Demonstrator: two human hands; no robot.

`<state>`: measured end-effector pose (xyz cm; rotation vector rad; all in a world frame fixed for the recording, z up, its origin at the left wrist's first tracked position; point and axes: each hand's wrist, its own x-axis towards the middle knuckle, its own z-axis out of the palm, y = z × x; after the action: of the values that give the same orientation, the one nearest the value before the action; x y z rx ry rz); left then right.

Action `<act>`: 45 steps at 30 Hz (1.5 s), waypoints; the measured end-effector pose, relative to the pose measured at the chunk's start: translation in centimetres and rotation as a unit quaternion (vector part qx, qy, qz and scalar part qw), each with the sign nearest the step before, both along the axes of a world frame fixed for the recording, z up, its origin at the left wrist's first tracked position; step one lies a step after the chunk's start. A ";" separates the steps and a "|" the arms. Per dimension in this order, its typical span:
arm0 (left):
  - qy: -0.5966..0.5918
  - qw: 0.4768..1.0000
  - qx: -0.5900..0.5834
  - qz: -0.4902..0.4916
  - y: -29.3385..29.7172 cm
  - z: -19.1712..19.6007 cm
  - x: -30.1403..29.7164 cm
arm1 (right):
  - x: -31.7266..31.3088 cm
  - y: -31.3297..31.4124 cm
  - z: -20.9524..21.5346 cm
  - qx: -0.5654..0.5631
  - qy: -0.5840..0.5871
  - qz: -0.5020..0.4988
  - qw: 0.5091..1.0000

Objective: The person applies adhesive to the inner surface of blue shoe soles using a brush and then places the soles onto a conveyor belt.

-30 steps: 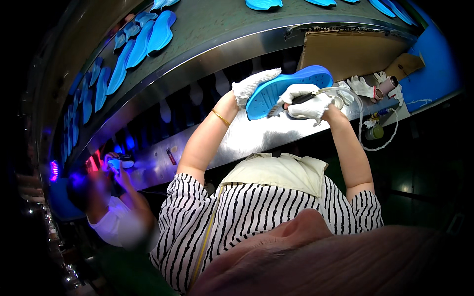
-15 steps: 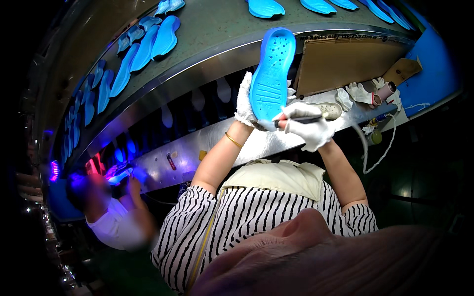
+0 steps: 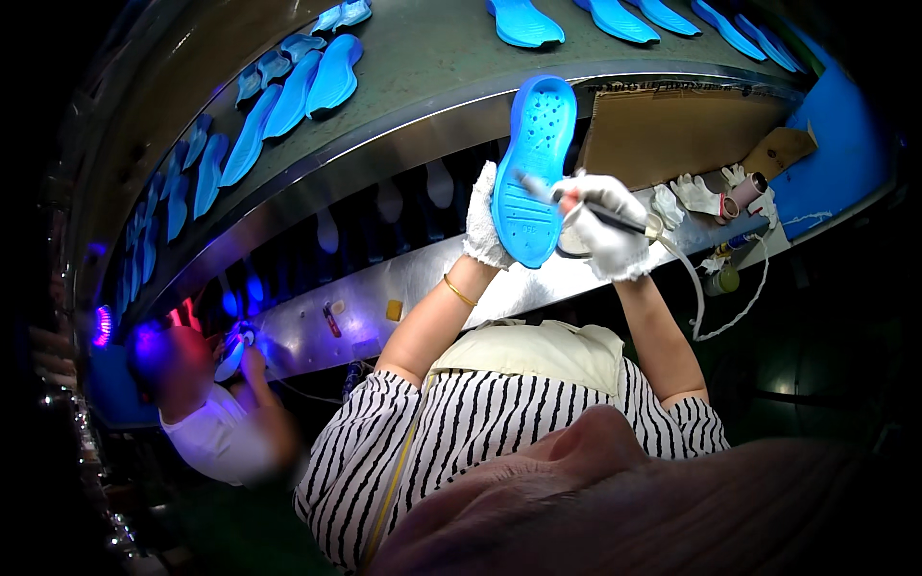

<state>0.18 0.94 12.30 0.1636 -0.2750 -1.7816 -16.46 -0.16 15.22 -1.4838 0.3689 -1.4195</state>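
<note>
My left hand [image 3: 486, 226], in a white knit glove, grips the left edge of a blue shoe sole [image 3: 534, 206]. The sole is held up above the bench with its hollow side toward me; small holes dot its far part and ridges cross its near part. In my gloved right hand [image 3: 607, 230] is a brush [image 3: 615, 217] with a dark handle, and a pale hose [image 3: 696, 288] runs down from its back end. Its greyish tip lies over the middle of the sole, blurred, so contact cannot be made out. My right fingers are closed around the handle.
Several blue soles [image 3: 334, 75] lie on the dark belt [image 3: 423, 58] beyond the metal bench [image 3: 384, 288]. A cardboard sheet [image 3: 672, 134] leans behind my right hand. Gloves [image 3: 699, 195] and a thread cone [image 3: 747, 190] lie at right. A co-worker [image 3: 216, 422] sits at left.
The brush tip has moved from the sole's near end up to its middle, with my right hand shifting away from me. The sole sits slightly nearer to me.
</note>
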 end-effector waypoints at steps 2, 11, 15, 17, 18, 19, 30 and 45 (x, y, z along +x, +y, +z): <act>-0.024 0.999 -0.045 -0.017 0.9 0.6 -0.3 | 0.3 -1.1 -0.3 0.014 0.034 -0.075 0.996; -0.047 0.996 -0.078 -0.024 1.1 0.7 0.2 | -1.9 0.8 1.8 0.107 0.118 0.090 0.983; -0.059 0.997 -0.022 -0.031 1.6 0.7 -0.2 | -2.5 -2.7 1.1 0.111 0.120 0.106 0.981; -0.115 0.990 -0.047 -0.067 1.8 0.5 -0.3 | -3.3 -5.5 1.3 0.109 0.103 0.058 0.987; -0.109 0.990 -0.039 -0.076 2.0 0.6 -0.2 | -3.5 -6.4 1.7 0.130 0.113 0.017 0.985; -0.101 0.991 -0.032 -0.084 2.1 0.7 -0.3 | -3.9 -7.5 1.5 0.088 0.101 -0.027 0.991; -0.206 0.979 -0.009 0.000 1.6 -0.2 1.7 | -2.4 -2.6 0.7 -0.030 0.097 0.032 0.994; -0.181 0.973 -0.119 0.077 0.5 8.2 3.3 | -5.8 1.4 6.3 -0.286 0.230 -0.046 0.929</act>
<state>3.52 1.41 20.45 0.3292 -0.7160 -1.5432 -22.23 1.25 21.51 -2.3206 0.3242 -1.2985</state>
